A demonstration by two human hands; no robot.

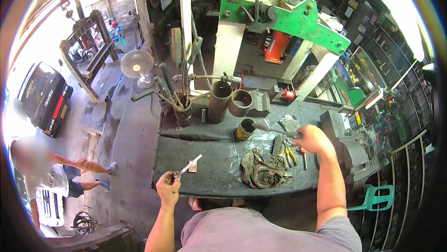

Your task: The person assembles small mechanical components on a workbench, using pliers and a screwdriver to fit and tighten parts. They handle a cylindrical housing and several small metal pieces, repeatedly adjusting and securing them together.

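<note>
My left hand [168, 187] is at the near left edge of the dark metal workbench [209, 177], its fingers pinched on a small metal part [177, 174] with a pale strip [191, 164] sticking out up and to the right. My right hand [313, 139] reaches out over the bench's right side and grips the handle of a long brush-like tool [274, 130]. The tool's tip sits in a small yellow-brown can [245, 129].
A crumpled dirty rag [263, 168] and yellow-handled pliers [289, 155] lie near my right hand. Steel pipe sections [219, 100], a tool-filled can [182, 112] and a green-and-white press [279, 23] stand at the back. A person [42, 173] sits left, near a dark pickup [46, 98]. A green stool [375, 197] stands right.
</note>
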